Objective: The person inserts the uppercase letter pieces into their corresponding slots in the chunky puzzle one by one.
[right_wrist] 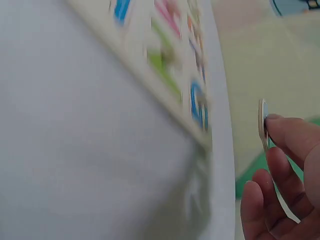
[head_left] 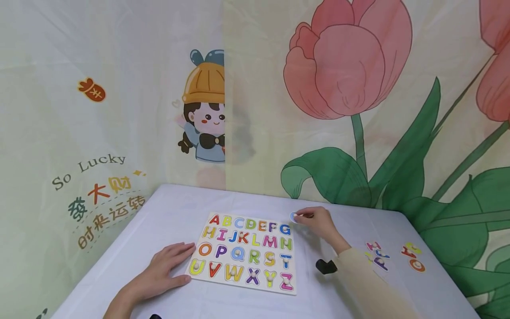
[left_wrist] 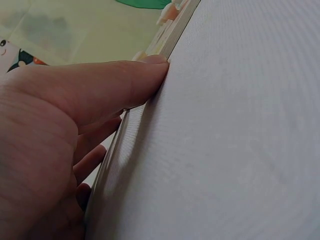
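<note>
A wooden alphabet puzzle board (head_left: 239,287) lies flat on the white-covered table, with coloured letters in rows and small round knobs on several of them. My left hand (head_left: 167,268) rests at the board's left side. Its thumb touches the board's edge (left_wrist: 175,37) in the left wrist view, and the other fingers reach along that side. Above the board's far right corner, my right hand (head_left: 318,223) pinches a small letter piece (head_left: 294,217) with a light blue face. In the right wrist view, the thin piece (right_wrist: 262,120) is edge-on, so its letter cannot be read.
To the right lie loose letter pieces: an orange O (head_left: 417,265), a purple P (head_left: 380,264), a pink piece (head_left: 373,246) and several others, some overlapping. A printed cloth backdrop (head_left: 255,110) stands behind the table's far edge (head_left: 247,193). A black wrist camera (head_left: 326,266) sits by the right sleeve.
</note>
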Action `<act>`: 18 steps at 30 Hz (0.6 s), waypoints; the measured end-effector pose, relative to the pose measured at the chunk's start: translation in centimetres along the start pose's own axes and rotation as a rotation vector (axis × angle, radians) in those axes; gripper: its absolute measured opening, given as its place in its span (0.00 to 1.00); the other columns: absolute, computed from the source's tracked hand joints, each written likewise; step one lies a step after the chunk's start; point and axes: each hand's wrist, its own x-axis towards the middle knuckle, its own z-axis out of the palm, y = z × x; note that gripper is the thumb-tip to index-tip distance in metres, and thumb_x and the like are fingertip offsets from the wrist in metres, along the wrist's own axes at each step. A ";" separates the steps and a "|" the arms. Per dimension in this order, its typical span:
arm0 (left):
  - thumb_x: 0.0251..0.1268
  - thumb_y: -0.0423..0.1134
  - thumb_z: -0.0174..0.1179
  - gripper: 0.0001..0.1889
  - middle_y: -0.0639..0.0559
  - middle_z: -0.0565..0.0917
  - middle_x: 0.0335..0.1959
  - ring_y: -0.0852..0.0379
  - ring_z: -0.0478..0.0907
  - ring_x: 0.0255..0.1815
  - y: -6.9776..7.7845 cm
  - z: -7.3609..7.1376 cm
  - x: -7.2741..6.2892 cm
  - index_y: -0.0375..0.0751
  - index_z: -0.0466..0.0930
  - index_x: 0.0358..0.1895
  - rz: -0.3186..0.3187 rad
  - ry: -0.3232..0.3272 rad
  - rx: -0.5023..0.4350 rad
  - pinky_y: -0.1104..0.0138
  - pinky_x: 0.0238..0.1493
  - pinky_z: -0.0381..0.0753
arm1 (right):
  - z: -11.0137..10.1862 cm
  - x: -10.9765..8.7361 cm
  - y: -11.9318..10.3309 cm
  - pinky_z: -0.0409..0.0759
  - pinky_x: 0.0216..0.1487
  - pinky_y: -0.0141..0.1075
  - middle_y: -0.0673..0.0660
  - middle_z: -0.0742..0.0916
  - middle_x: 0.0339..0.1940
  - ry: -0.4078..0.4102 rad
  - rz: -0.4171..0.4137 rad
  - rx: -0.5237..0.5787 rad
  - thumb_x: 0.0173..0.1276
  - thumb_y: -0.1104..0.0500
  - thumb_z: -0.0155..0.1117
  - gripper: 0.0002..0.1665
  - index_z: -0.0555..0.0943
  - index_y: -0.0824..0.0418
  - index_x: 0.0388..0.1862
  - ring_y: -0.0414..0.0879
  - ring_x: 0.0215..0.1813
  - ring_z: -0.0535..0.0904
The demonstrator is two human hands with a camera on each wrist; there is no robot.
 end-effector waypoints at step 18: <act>0.65 0.61 0.71 0.41 0.50 0.74 0.77 0.35 0.65 0.78 -0.4 0.1 0.0 0.46 0.74 0.78 0.035 0.021 0.012 0.32 0.70 0.59 | 11.4 0.8 -9.5 0.78 0.39 0.35 0.48 0.87 0.34 -0.151 -0.108 0.093 0.68 0.52 0.79 0.09 0.94 0.53 0.44 0.44 0.41 0.78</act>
